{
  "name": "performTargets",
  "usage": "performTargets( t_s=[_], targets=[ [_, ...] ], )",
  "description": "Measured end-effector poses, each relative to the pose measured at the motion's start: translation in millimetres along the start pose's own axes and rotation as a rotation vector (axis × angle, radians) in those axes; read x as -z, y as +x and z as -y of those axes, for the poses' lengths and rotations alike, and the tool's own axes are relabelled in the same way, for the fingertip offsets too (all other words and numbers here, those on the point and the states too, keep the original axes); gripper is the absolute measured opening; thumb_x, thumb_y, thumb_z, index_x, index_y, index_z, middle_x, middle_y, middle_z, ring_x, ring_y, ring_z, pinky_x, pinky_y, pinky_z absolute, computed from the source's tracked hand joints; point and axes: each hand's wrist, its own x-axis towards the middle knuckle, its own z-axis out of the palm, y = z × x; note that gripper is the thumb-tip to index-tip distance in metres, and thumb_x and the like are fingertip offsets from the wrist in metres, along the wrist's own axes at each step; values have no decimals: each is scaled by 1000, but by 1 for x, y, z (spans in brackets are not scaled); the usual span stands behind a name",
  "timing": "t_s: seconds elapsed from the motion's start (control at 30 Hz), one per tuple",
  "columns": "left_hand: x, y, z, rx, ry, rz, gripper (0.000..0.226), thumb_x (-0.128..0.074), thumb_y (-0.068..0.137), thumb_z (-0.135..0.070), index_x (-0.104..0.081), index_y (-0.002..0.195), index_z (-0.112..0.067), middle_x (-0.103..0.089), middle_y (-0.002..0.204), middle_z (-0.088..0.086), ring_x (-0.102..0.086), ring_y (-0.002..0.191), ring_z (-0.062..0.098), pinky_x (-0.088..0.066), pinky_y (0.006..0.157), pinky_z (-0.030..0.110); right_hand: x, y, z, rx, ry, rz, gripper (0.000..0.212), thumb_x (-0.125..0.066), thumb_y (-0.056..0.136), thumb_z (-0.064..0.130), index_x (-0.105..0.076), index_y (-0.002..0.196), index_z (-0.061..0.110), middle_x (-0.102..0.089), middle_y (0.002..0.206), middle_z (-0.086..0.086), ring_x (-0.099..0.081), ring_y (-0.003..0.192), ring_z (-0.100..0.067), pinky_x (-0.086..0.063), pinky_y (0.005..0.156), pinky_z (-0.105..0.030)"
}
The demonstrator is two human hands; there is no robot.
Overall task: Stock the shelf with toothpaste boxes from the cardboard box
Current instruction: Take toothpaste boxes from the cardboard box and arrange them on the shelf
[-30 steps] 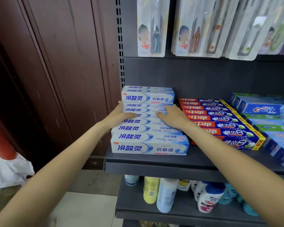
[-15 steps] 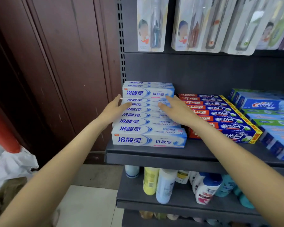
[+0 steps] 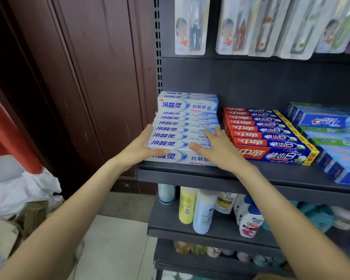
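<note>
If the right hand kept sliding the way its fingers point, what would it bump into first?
The right hand lies flat on the white toothpaste boxes, fingers pointing toward the back. Likely first: the raised white box at the rear, though depth is unclear.

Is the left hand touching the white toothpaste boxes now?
Touching. The head view shows the left hand pressed against the left side of the white toothpaste boxes, thumb lying across the front box.

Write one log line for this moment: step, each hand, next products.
step: squaring white toothpaste boxes on shelf | left hand: flat on left side | right hand: flat on top | beside: red toothpaste boxes
</note>
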Motion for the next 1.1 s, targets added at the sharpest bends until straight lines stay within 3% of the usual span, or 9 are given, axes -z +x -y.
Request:
performTargets(
  t_s=[0.13, 0.23, 0.4, 0.67, 0.8, 0.87, 0.97, 1.03, 1.1],
  targets=[
    [3, 0, 3, 2, -40, -6, 52, -71, 79, -4, -38, 95, -42, -66, 100, -23, -61, 90, -14, -47, 70, 6, 1, -1, 7, -30, -27, 14, 89, -40, 84, 69, -11, 152, 19, 9, 159, -11, 11, 145, -31, -8, 117, -45],
    [5, 0, 5, 18, -49, -12, 62, -72, 78, -4, -34, 104, -46, -66, 95, -34, -62, 95, -11, -48, 74, 8, 0, -1, 9, -47, -44, 21, 88, -39, 85, 69, -10, 152, 20, 10, 158, -11, 14, 144, -33, -7, 116, -47],
    [6, 5, 6, 20, -53, 7, 56, -71, 77, 0, -39, 95, -43, -68, 92, -32, -64, 91, -8, -49, 71, 10, -1, -1, 8, -42, -58, 20, 88, -38, 84, 71, -10, 152, 21, 10, 159, -10, 15, 145, -30, -7, 117, -46],
    [10, 10, 6, 29, -52, 43, 64, -73, 74, -1, -40, 107, -44, -69, 103, -23, -65, 99, -1, -53, 80, 15, -2, -1, 5, -16, -37, 2, 89, -39, 83, 72, -12, 151, 21, 10, 159, -10, 13, 145, -25, -8, 117, -44],
    [14, 10, 7, 73, -53, 48, 81, -83, 65, -23, -34, 127, -36, -67, 113, -13, -65, 103, 6, -52, 93, 28, 3, 3, 6, -24, -21, 27, 89, -37, 83, 73, -10, 152, 23, 10, 158, -11, 11, 146, -28, -9, 116, -46],
    [16, 15, 4, 157, -121, -1, 110, -80, 63, -42, -12, 148, -27, -61, 127, -4, -65, 104, 14, -49, 97, 38, 6, 11, 7, -25, -35, 10, 88, -34, 84, 73, -11, 152, 22, 8, 158, -12, 5, 146, -29, -13, 117, -47],
    [17, 29, -6, 249, -131, -69, 105, -63, 73, -56, -2, 151, -21, -47, 143, 2, -61, 111, 19, -41, 105, 44, 9, 25, 5, -40, -78, -7, 86, -32, 86, 71, -15, 151, 18, 2, 158, -15, -6, 145, -34, -22, 115, -47],
    [15, 38, -13, 282, -52, -67, 93, -58, 83, -53, -3, 151, -21, -49, 140, -1, -63, 108, 18, -47, 99, 42, 9, 33, 3, -45, -101, -13, 83, -34, 88, 68, -21, 149, 14, -8, 156, -16, -17, 142, -34, -27, 112, -45],
    [11, 43, -19, 264, 6, -49, 79, -57, 90, -42, -10, 150, -18, -62, 115, -8, -67, 91, 13, -55, 77, 29, 8, 38, 2, -49, -105, -16, 77, -36, 90, 64, -27, 146, 12, -14, 154, -16, -21, 141, -33, -28, 111, -42]
  ],
)
